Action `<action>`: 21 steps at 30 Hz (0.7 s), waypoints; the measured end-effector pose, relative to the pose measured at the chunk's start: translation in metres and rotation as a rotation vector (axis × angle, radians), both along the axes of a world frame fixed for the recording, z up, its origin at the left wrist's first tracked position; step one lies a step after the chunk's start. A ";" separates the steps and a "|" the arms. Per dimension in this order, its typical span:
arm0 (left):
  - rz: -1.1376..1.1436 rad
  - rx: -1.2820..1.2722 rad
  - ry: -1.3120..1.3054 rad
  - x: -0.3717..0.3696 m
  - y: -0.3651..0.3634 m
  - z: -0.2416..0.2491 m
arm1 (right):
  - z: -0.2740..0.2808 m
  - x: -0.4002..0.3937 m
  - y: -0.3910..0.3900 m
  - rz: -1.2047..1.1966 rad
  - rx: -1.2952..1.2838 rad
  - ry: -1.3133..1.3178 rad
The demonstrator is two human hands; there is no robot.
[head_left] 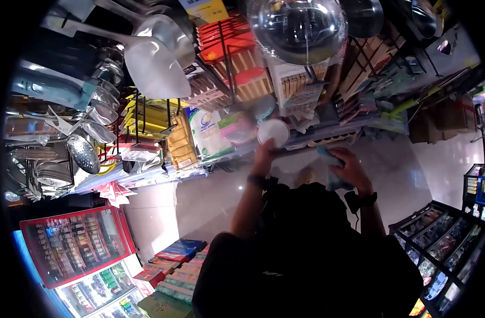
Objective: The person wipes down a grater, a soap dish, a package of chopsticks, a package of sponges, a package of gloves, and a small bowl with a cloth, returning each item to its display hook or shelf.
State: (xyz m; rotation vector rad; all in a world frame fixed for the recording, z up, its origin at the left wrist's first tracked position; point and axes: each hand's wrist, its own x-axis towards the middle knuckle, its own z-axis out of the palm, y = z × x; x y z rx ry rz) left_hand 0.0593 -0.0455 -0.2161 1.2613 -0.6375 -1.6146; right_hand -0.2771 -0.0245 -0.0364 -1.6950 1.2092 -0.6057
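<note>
My left hand (264,153) is closed on the edge of a white round dish (274,132), held at the front of the shelf. Whether the dish is a bowl or a lid I cannot tell. Just beside it are a pink-and-green rounded item (237,127) and a pale greenish round item (262,107). Off to the right, over the floor, my right hand (351,168) grips a light blue cloth (338,182), part of it hidden behind the fingers. Dark bands circle both wrists.
Hooks above the shelf carry metal spatulas (155,66), a slotted ladle (83,153), a wrapped steel bowl (298,26) and red packs (226,37). A glass-front red cooler (78,241) stands lower left, near stacked boxes (178,273). A black rack (438,244) is at right.
</note>
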 end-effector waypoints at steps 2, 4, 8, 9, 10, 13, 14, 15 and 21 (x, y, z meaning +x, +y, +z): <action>-0.100 -0.061 -0.194 0.007 0.020 0.026 | -0.002 0.007 -0.001 -0.003 -0.025 0.004; -0.055 -0.121 -0.156 0.006 0.044 0.069 | -0.008 0.014 -0.002 0.001 -0.063 0.003; -0.200 -0.119 -0.144 0.018 0.048 0.107 | 0.007 0.046 -0.003 0.038 -0.273 0.107; -0.251 -0.200 -0.213 0.020 0.047 0.115 | 0.018 0.062 0.000 0.040 -0.318 0.095; -0.301 -0.280 -0.282 0.020 0.048 0.123 | 0.031 0.081 0.005 0.043 -0.363 0.083; -0.299 -0.341 -0.325 0.017 0.056 0.157 | 0.044 0.128 0.011 0.162 -0.568 0.098; -0.284 -0.349 -0.313 0.017 0.058 0.160 | 0.045 0.137 0.013 0.219 -0.647 0.113; -0.269 -0.356 -0.301 0.016 0.060 0.163 | 0.038 0.146 0.013 0.255 -0.701 0.114; -0.177 -0.273 -0.199 0.024 0.076 0.208 | 0.043 0.147 0.015 0.183 -0.564 0.039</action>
